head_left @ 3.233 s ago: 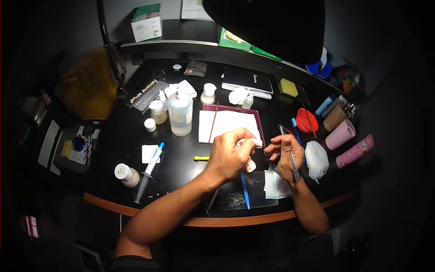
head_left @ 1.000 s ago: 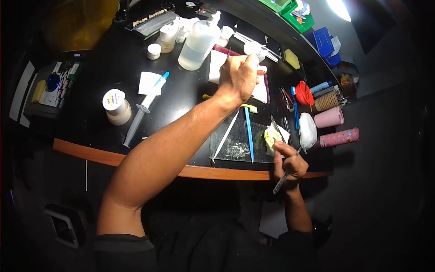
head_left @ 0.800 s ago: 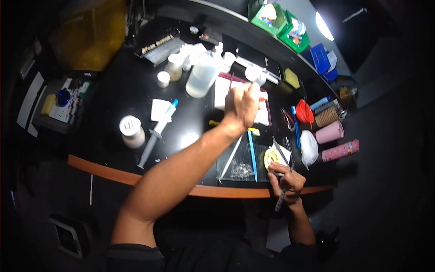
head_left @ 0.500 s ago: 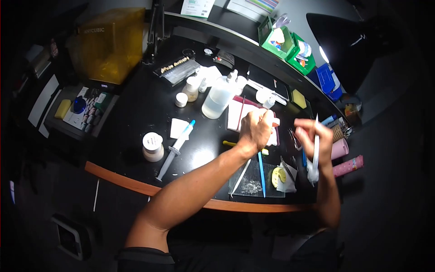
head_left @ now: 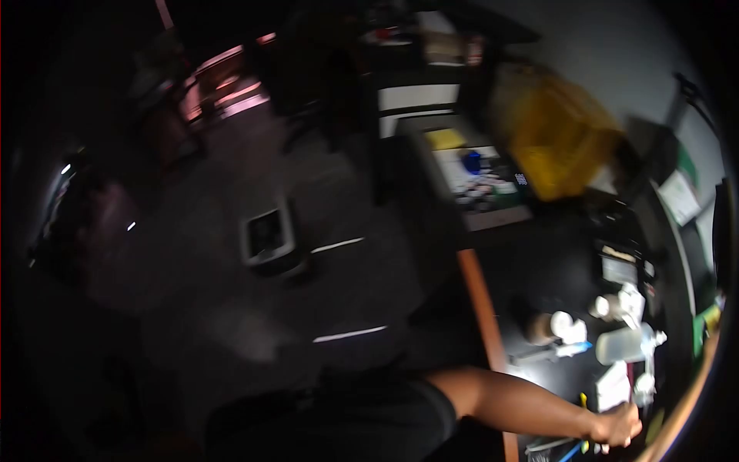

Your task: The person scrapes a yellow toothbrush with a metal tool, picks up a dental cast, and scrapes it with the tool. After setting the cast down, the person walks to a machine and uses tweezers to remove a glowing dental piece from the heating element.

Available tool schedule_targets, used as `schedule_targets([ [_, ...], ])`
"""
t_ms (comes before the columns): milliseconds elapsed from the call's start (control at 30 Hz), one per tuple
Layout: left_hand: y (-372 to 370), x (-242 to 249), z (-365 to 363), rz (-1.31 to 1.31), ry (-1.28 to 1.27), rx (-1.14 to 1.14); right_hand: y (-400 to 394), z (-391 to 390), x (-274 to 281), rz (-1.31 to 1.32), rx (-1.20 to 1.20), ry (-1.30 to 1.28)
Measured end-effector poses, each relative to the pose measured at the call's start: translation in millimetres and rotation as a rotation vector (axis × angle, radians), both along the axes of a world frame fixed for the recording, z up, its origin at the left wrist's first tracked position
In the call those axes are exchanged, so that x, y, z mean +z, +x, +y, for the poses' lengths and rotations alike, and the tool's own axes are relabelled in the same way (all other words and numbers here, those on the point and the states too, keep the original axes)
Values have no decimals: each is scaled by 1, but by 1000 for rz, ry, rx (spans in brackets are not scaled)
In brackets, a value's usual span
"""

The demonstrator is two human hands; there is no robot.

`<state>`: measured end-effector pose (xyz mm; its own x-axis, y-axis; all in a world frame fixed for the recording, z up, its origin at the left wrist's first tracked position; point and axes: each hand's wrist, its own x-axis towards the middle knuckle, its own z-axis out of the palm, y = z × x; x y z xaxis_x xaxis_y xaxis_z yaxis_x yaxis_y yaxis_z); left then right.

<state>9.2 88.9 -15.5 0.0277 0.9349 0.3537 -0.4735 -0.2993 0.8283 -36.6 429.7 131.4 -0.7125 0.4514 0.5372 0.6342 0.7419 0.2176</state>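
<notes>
At the lower right, my left hand (head_left: 618,425) is closed in a fist over the dark table, blurred; what its fingers hold, if anything, cannot be made out. Beside it lie a white paper or tissue (head_left: 613,385) and part of a blue stick-shaped tool (head_left: 570,452). A clear bottle of liquid (head_left: 622,346) stands beyond, with a white-lidded jar (head_left: 561,323) and a syringe with a blue tip (head_left: 573,349) to the left. My right hand (head_left: 717,333) is at the right edge, smeared and mostly cut off, near a green bin (head_left: 699,331); its fingers are hidden.
The table's wooden edge (head_left: 481,308) runs down the middle right. Behind are an amber-covered machine (head_left: 566,138) and a tray-like surface with small items and a blue round object (head_left: 473,162). A grey-rimmed bin (head_left: 268,237) stands on the floor to the left.
The view has swung far left, so the table now sits at the right. My right hand has moved away from beside the left one toward the green bin; my left fist stays closed.
</notes>
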Motion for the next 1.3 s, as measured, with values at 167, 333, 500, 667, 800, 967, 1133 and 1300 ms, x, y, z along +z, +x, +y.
schedule_targets([
  [167, 1, 1, 11, -22, 50, 8, -24, -11, -9, -22, -18, -9],
  [333, 0, -7, 7, 11, 52, 26, -20, -21, -7, 26, -1, 2],
  [500, -4, -15, 3, 31, 65, 42, -5, -30, -6, 69, 27, 21],
  [667, -3, -13, 4, 31, 92, 37, 18, -44, 1, 133, 103, 55],
  [800, -4, -17, 5, 1, 117, 38, 48, -78, 13, 217, 272, 96],
  [967, 37, -33, -6, -206, 155, -86, 184, -185, 12, 355, 449, 59],
  [1133, -16, -8, -63, -227, 155, -79, 256, -287, -62, 676, 301, -163],
  [1300, -52, 12, -56, 542, -109, 161, 281, -328, -123, 1019, 298, -493],
])
